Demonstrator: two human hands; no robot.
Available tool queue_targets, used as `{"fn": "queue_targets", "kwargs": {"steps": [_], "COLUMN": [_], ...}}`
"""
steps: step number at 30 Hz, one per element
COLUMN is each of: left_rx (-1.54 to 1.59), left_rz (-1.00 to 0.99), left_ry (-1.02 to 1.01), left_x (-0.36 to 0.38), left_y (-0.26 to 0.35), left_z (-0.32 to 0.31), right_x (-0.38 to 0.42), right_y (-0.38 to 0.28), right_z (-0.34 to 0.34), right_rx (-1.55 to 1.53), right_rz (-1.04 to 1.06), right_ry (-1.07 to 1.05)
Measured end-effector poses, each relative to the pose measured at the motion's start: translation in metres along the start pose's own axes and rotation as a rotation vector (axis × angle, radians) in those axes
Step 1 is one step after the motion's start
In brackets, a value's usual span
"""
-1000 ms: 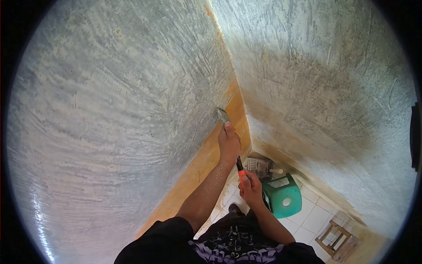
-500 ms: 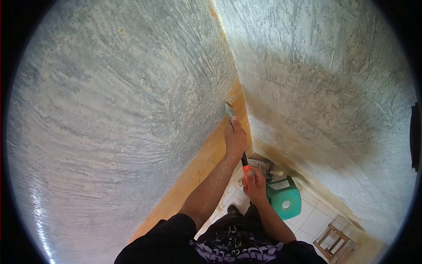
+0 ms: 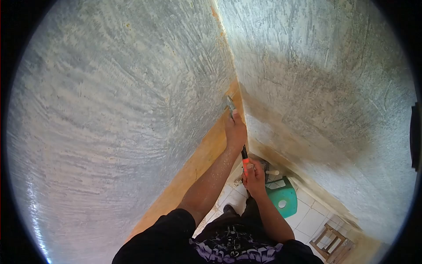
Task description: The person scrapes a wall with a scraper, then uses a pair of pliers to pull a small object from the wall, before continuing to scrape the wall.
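My left hand is closed around a scraper whose grey metal blade rests on the orange-brown strip at the edge of the left wall's rough grey plaster. Below my left wrist, a black and orange handle lines up with that blade and seems to belong to the same scraper, though the wrist and hand hide the middle. My right hand wraps round the orange part of this handle, lower down and nearer my body.
The right wall meets the left one in a corner just beyond the blade. On the tiled floor below stand a green plastic stool and a small wooden stool. Behind my right hand lies a partly hidden object with a pale handle.
The blade has moved slightly up along the orange-brown strip toward the corner. Both hands have shifted a little upward with the handle and keep their grip.
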State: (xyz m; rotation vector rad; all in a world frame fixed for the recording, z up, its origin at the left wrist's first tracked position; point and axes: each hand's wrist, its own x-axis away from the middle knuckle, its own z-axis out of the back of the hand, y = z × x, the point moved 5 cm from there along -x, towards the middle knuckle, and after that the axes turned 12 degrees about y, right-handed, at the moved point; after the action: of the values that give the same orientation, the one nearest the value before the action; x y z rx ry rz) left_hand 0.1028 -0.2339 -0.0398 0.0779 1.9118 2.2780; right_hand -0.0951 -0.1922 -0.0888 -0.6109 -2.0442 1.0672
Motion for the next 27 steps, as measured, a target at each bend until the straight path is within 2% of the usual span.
{"fn": "queue_targets", "kwargs": {"steps": [5,8,11,14,17,20,23,27], "left_rx": [-0.032,0.058,0.231,0.252,0.228,0.285,0.287,0.282], "left_rz": [0.079,0.149,0.162,0.256,0.207,0.254,0.282,0.318], "left_ry": [-0.039,-0.078,-0.124,-0.167,-0.107,-0.119,-0.164,-0.165], "left_x": [0.001,0.005,0.017,0.042,0.046,0.047,0.043,0.044], "left_y": [0.009,0.016,0.022,0.034,0.013,0.022,0.024,0.021], "left_z": [0.002,0.008,0.02,0.052,0.073,0.087,0.087,0.084], "right_x": [-0.004,0.004,0.014,0.042,0.062,0.056,0.054,0.059], "right_y": [0.008,0.0,0.007,0.024,0.039,0.048,0.05,0.042], "right_z": [-0.002,-0.006,-0.007,-0.013,-0.019,-0.025,-0.029,-0.028], "right_rx": [-0.004,0.043,0.018,-0.013,-0.074,0.016,-0.018,-0.008], "right_rz": [0.041,0.057,0.033,-0.012,-0.058,0.073,-0.002,0.004], "right_ry": [0.009,0.044,-0.013,-0.054,-0.071,-0.1,-0.078,-0.042]}}
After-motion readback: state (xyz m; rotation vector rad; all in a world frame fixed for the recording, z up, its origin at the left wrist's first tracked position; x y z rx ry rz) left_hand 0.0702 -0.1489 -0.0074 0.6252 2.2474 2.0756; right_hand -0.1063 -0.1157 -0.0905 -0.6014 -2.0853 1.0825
